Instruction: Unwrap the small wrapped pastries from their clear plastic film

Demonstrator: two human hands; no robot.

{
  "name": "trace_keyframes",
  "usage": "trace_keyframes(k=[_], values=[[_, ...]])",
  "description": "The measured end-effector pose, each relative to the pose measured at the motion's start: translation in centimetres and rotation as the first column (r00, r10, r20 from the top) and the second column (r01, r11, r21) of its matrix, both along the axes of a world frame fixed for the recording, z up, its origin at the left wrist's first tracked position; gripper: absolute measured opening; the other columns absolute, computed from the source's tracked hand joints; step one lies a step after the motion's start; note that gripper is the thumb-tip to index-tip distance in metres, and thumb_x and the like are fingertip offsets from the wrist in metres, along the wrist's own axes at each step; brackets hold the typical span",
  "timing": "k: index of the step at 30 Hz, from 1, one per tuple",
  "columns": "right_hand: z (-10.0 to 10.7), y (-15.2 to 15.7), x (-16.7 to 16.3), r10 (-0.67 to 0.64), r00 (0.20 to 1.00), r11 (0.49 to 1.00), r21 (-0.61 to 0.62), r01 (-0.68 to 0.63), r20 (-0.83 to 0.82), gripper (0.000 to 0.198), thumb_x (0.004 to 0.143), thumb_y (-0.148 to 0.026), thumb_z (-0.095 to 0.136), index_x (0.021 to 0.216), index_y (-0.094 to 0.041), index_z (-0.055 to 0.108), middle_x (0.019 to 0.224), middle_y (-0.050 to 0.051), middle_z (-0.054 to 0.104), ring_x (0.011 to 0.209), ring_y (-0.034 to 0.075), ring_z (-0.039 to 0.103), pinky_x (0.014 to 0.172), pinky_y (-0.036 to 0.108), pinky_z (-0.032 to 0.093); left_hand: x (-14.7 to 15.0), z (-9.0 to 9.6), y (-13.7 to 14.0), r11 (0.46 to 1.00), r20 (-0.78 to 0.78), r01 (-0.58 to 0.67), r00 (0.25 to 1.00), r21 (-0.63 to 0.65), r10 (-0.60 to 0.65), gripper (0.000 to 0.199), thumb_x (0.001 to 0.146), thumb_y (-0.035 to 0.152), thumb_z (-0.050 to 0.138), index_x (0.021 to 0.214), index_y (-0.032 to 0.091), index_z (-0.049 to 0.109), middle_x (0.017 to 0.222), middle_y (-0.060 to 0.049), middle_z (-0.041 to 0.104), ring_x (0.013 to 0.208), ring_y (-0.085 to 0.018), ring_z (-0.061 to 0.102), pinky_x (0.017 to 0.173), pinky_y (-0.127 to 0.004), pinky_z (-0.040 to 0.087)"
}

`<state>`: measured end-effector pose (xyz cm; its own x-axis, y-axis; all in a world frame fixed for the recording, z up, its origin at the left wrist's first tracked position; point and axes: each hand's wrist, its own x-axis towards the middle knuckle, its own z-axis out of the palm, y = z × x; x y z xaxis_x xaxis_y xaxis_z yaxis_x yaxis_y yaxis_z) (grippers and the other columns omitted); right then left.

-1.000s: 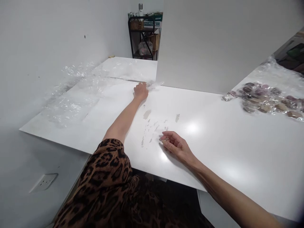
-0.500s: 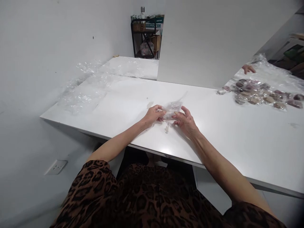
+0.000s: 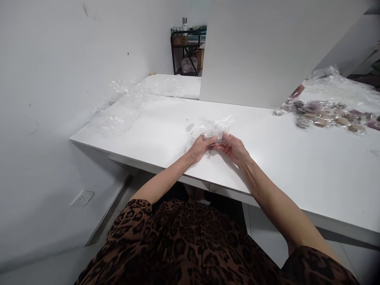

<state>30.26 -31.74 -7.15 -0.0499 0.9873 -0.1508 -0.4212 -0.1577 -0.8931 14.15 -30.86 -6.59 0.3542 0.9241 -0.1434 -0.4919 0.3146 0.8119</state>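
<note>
Clear plastic film (image 3: 218, 124), one thin, crinkled, glossy piece, is held by two bare hands over the smooth white tabletop (image 3: 285, 166), near its front edge. By the left hand (image 3: 201, 148) it is gripped, the thumb laid along curled fingers; by the right hand (image 3: 233, 148) it is pinched at thumb and forefinger, with the other fingers bent inward. Whether anything is wrapped inside cannot be told. At the left, more crumpled transparent sheets (image 3: 114, 118) are spread in overlapping layers, too merged to be counted. At the right, about a dozen or more rounded, film-wrapped pieces (image 3: 329, 114), brown, tan and purplish, are clustered, an exact count being prevented by blur. One flat, matte partition (image 3: 252, 55) is stood beyond the tabletop.
</note>
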Motion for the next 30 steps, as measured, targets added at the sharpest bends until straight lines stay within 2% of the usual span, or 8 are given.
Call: trace_keyframes(k=[3,6,8,11,17,23,26,30], values=[[-0.6,-0.3,0.1,-0.101,0.968,0.993,0.089,0.082,0.229,0.058,0.066,-0.063,0.090,0.095,-0.019,0.065,0.090,0.006,0.069,0.072,0.016,0.065,0.054,0.027,0.056,0.9,0.0,0.5,0.994,-0.091,-0.104,0.990,0.023,0.106,0.030,0.079,0.025,0.086,0.096,0.013,0.063,0.090,-0.005,0.071,0.079,-0.015,0.067,0.083,-0.033,0.054],[-1.0,-0.5,0.5,-0.463,0.758,0.864,0.427,0.269,0.460,0.065,0.074,-0.067,0.082,0.118,-0.024,0.063,0.118,0.009,0.065,0.092,0.021,0.064,0.067,0.034,0.057,1.1,0.1,1.0,0.976,-0.227,-0.193,0.951,0.096,0.211,0.029,0.082,0.020,0.081,0.102,0.015,0.060,0.094,-0.005,0.072,0.080,-0.015,0.068,0.079,-0.032,0.055],[-1.1,-0.6,0.7,-0.560,0.637,0.779,0.599,0.185,0.531,0.067,0.077,-0.066,0.079,0.127,-0.026,0.062,0.134,0.012,0.060,0.111,0.027,0.061,0.082,0.043,0.057,1.2,0.1,0.9,0.974,-0.314,-0.132,0.931,0.183,0.185,0.031,0.082,0.024,0.083,0.101,0.015,0.061,0.092,-0.004,0.071,0.078,-0.015,0.067,0.075,-0.031,0.055],[-1.1,-0.5,0.8,-0.564,0.610,0.746,0.661,0.086,0.557,0.053,0.079,-0.066,0.077,0.113,-0.026,0.069,0.128,0.011,0.064,0.118,0.030,0.058,0.091,0.048,0.054,1.1,0.1,0.5,0.971,-0.354,-0.001,0.931,0.240,0.089,0.043,0.074,0.032,0.091,0.102,0.015,0.063,0.089,-0.004,0.070,0.078,-0.014,0.066,0.074,-0.028,0.055],[0.2,-0.4,1.1,-0.406,0.906,0.793,0.540,0.282,0.121,0.030,0.082,-0.053,0.082,0.090,-0.027,0.069,0.086,-0.002,0.066,0.082,0.015,0.062,0.082,0.032,0.054,0.6,0.8,0.5,0.971,0.032,0.228,0.974,-0.073,-0.226,0.065,0.083,0.066,0.076,0.123,0.016,0.066,0.112,-0.015,0.076,0.098,-0.029,0.074,0.089,-0.050,0.062],[2.1,-0.6,1.9,-0.232,0.936,0.908,0.285,0.306,-0.266,0.009,0.082,-0.027,0.074,0.089,-0.026,0.068,0.100,0.001,0.075,0.096,0.017,0.070,0.077,0.032,0.058,0.1,0.7,1.5,0.960,0.074,-0.071,0.993,-0.272,0.095,0.014,0.089,0.009,0.064,0.100,0.010,0.072,0.086,-0.009,0.077,0.080,-0.018,0.074,0.091,-0.036,0.059],[2.1,-0.2,2.9,-0.338,0.862,0.909,0.108,0.403,-0.377,0.003,0.082,-0.021,0.062,0.081,-0.023,0.064,0.094,0.000,0.073,0.086,0.015,0.069,0.073,0.031,0.057,-0.2,0.9,1.8,0.939,0.135,-0.183,0.964,-0.292,0.230,0.012,0.091,0.008,0.061,0.093,0.011,0.072,0.083,-0.006,0.077,0.078,-0.015,0.073,0.084,-0.029,0.056],[1.6,0.4,4.4,-0.473,0.828,0.876,-0.064,0.477,-0.300,0.006,0.081,-0.021,0.055,0.082,-0.021,0.061,0.090,0.003,0.069,0.076,0.014,0.063,0.064,0.029,0.053,-0.7,1.2,2.2,0.912,0.220,-0.283,0.909,-0.298,0.354,0.011,0.096,0.016,0.061,0.096,0.014,0.071,0.087,-0.004,0.077,0.079,-0.013,0.072,0.077,-0.025,0.054]])
